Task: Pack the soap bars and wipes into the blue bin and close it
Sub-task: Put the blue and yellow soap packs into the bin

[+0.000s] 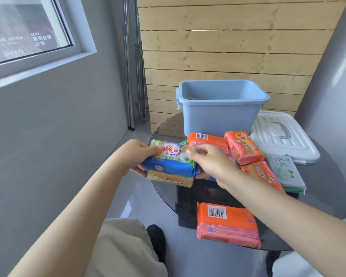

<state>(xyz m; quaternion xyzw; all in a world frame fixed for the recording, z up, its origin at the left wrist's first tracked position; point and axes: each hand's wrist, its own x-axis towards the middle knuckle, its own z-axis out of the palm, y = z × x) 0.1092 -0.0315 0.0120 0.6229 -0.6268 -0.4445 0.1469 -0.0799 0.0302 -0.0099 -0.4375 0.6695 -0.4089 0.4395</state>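
Item: blue-and-yellow soap multipack (171, 164), off the glass table's (318, 196) left edge, left hand (137, 156) clasping its left end, right hand (208, 160) pinching its top; advise keeping both grips, carrying it level, lowering it flat into the open blue bin (220, 114) behind.

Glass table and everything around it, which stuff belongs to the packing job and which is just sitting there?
Part of the job:
blue bin, open
white lid
orange soap packs
blue-and-yellow soap pack, held by the left hand and the right hand
wipes pack

Just there:
glass table
wooden slat panel
window
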